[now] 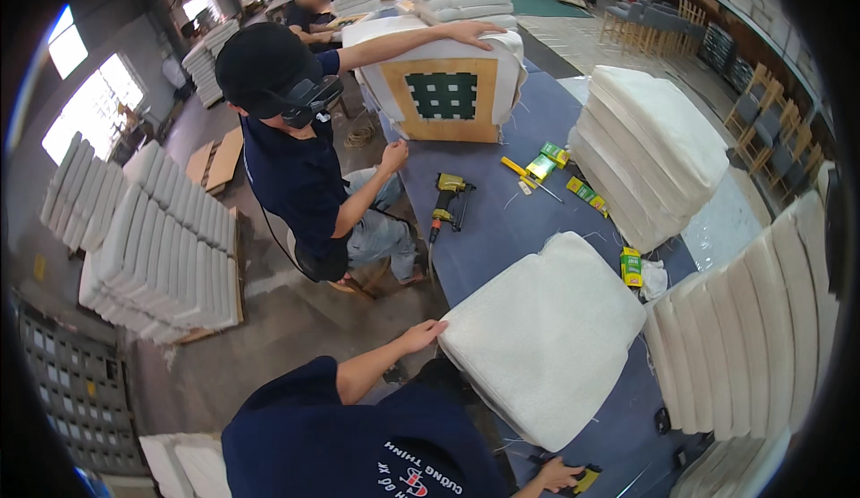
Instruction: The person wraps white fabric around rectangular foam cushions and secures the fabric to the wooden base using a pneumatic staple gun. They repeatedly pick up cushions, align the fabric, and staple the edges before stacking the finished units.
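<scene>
A white fabric-covered seat cushion (pixel 551 337) lies flat on the blue-grey table in front of me, loose threads at its edges. My left hand (pixel 421 336) pinches its left corner, fingers closed on the edge. At the lower edge of the picture, beside the cushion's near side, my right hand (pixel 559 476) is wrapped round a black and yellow staple gun (pixel 587 479). The tool's front is partly hidden, so I cannot tell whether it touches the cushion.
Across the table (pixel 488 198) a co-worker (pixel 291 149) steadies an upright cushion (pixel 439 95) with a wooden frame. Another staple gun (pixel 451 201), a screwdriver (pixel 546 191) and small green-yellow boxes (pixel 587 195) lie between. Cushion stacks (pixel 649 153) line the right; more (pixel 161 247) stand at left.
</scene>
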`<move>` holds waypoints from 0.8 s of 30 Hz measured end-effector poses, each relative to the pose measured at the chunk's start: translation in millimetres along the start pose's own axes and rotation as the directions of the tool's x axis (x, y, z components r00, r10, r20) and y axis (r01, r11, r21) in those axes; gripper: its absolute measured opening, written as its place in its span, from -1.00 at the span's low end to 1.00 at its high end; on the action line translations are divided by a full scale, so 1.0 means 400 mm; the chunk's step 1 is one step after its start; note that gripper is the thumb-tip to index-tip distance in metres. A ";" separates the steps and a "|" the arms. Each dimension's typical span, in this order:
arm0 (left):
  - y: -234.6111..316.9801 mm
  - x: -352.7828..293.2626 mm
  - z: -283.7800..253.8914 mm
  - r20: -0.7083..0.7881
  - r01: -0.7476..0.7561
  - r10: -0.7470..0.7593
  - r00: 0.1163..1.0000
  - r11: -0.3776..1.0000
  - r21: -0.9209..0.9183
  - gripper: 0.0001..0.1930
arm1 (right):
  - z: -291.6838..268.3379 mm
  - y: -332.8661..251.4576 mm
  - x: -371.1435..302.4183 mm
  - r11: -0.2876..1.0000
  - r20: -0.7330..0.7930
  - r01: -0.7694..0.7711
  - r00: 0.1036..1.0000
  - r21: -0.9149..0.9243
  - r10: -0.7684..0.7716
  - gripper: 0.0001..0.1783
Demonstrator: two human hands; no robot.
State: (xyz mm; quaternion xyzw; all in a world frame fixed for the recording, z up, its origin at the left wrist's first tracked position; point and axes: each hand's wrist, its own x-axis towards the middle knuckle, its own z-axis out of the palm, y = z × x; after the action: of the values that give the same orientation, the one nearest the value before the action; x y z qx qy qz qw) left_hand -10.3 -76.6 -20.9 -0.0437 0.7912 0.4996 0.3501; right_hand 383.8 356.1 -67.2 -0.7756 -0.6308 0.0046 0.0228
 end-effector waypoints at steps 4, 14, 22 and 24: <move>-0.292 -0.100 0.010 -0.086 0.140 -0.127 0.988 0.977 0.162 -0.40 | -0.133 0.068 -0.082 0.850 -0.108 0.498 0.867 0.172 -0.486 -0.38; -0.486 -0.237 -0.109 0.042 0.570 -0.637 0.770 0.716 0.402 -0.65 | -0.198 0.172 -0.112 0.804 -0.032 0.552 0.828 0.223 -0.560 -0.29; -0.099 0.002 -0.092 0.008 -0.593 0.694 0.720 0.609 0.527 -0.38 | -0.204 0.438 -0.672 0.892 0.304 -0.059 0.948 0.449 -0.090 -0.60; 0.049 0.014 -0.065 0.068 -0.633 0.806 0.588 0.405 0.660 -0.40 | -0.186 0.516 -0.818 0.847 0.670 -0.460 0.721 0.268 0.179 -0.62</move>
State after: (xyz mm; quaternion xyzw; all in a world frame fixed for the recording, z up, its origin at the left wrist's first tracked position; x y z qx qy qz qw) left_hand -36.1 -86.8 -2.8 0.3571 0.8846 0.2995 -0.0171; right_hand 521.5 -8.2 -8.4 -0.8054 -0.4388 0.3978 -0.0230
